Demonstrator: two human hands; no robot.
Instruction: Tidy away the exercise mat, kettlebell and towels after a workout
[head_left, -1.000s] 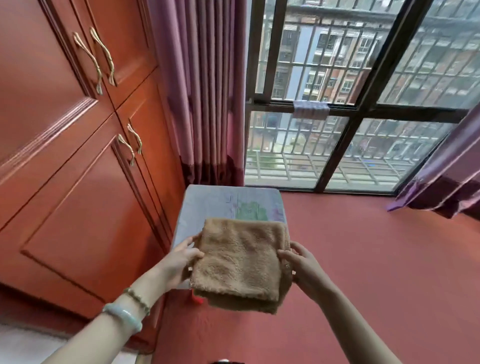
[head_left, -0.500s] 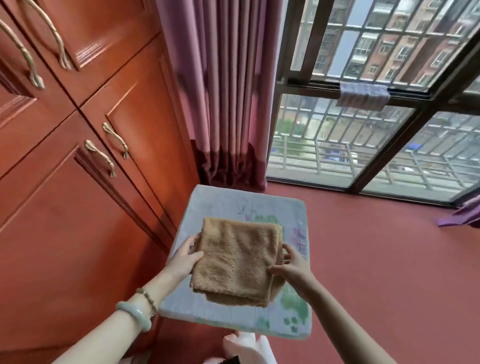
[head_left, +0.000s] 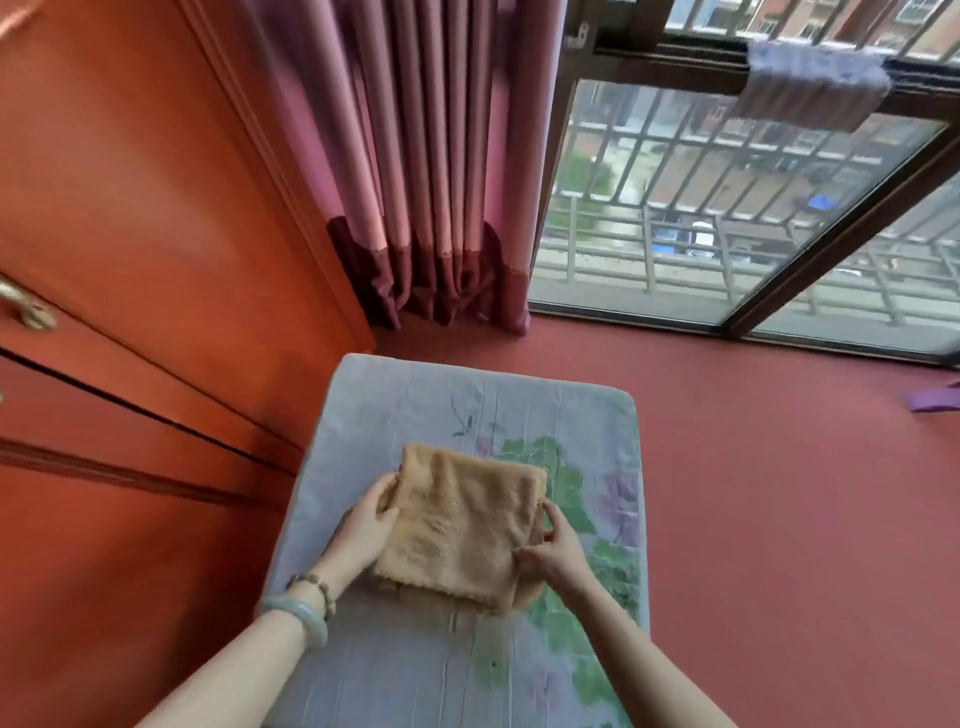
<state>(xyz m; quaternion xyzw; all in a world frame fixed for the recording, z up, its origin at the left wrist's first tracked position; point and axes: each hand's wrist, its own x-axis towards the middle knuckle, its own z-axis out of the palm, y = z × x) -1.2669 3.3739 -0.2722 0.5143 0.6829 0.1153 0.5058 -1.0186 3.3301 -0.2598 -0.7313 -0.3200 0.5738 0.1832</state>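
At lower centre, left hand (head_left: 363, 530) and right hand (head_left: 550, 551) pinch the folded tan fluffy towel (head_left: 460, 530) by its sides, probably to lay it flat on the grey floral padded cushion (head_left: 519, 405)

Towel (head_left: 460, 527) on cushion (head_left: 524, 410), cabinet (head_left: 145, 260) left, window (head_left: 727, 208) behind

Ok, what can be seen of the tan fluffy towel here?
The tan fluffy folded towel is a plush, roughly square stack of layers. It lies flat over the grey floral padded cushion; contact beneath is hidden. The left hand grips its left edge, the right hand its right edge.
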